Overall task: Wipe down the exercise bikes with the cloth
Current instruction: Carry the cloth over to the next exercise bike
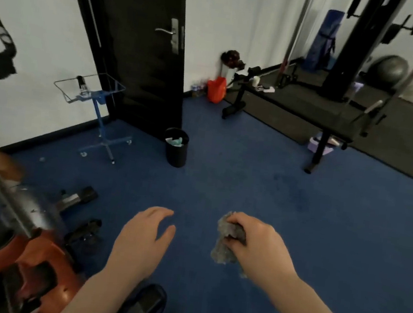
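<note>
Writing is nowhere legible; no brand or label can be read on any gear. The right hand (257,242) is closed around a crumpled grey cloth (228,238), held above the blue floor (249,176). The left hand (142,236) is open, fingers loosely spread, holding nothing. The orange exercise bike (31,260) sits at lower left, apart from both hands, its black pedal (142,306) beneath the left forearm. Further off stand a black bin (176,147), a blue wheeled stand (102,116), a black door (140,46) and a weight bench (301,108).
</note>
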### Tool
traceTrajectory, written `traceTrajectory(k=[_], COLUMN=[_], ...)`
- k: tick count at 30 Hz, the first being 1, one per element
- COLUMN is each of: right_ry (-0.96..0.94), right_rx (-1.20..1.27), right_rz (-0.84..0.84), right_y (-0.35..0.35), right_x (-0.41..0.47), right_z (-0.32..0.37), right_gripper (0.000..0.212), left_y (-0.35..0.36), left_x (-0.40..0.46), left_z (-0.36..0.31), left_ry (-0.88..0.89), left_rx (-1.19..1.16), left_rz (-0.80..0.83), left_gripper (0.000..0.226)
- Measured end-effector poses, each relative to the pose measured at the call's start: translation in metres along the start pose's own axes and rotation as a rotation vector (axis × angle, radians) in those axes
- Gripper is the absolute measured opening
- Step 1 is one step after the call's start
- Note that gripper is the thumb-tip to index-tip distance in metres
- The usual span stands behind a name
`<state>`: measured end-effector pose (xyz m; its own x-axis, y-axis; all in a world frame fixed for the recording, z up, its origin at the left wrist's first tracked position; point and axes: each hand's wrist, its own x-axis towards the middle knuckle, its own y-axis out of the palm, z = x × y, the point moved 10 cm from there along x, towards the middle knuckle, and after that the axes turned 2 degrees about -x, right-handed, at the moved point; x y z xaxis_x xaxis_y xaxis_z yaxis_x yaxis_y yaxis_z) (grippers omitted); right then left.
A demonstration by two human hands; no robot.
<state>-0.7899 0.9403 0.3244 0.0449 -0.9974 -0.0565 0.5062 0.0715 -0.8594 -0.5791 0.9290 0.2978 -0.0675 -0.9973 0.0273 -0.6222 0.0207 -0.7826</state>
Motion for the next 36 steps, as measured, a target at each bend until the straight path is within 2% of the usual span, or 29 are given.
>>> traceTrajectory(k=[7,16,23,28,36], right_ry=[-0.079,-0.215,-0.384,-0.477,-0.581], right_rx=[-0.028,0.004,-0.025,-0.056,-0.048], right_rz=[0.031,0.103,0.214,0.249,0.345], right_y=[-0.013,-0.006,0.011,0.009,0.066], right_x=[0.138,0.3,0.444,0.535,0.636], right_z=[0.022,0.057,0.088,0.116,0.193], right_gripper=[0.021,0.02,0.019,0.02,0.017], left_y=[-0.03,-0.051,-0.072,-0.099,-0.129], left_x=[0.123,0.242,0.342,0.406,0.472], left_z=[0.015,0.037,0.073,0.088,0.174], left_ry=[-0.041,-0.132,-0.309,-0.366,-0.522], left_rx=[-0.004,0.014,0.016,-0.001,-0.011], left_rz=[-0.075,-0.13,-0.254,-0.394,-0.445], left_gripper=[0.037,0.038,0.038,0.037,0.034])
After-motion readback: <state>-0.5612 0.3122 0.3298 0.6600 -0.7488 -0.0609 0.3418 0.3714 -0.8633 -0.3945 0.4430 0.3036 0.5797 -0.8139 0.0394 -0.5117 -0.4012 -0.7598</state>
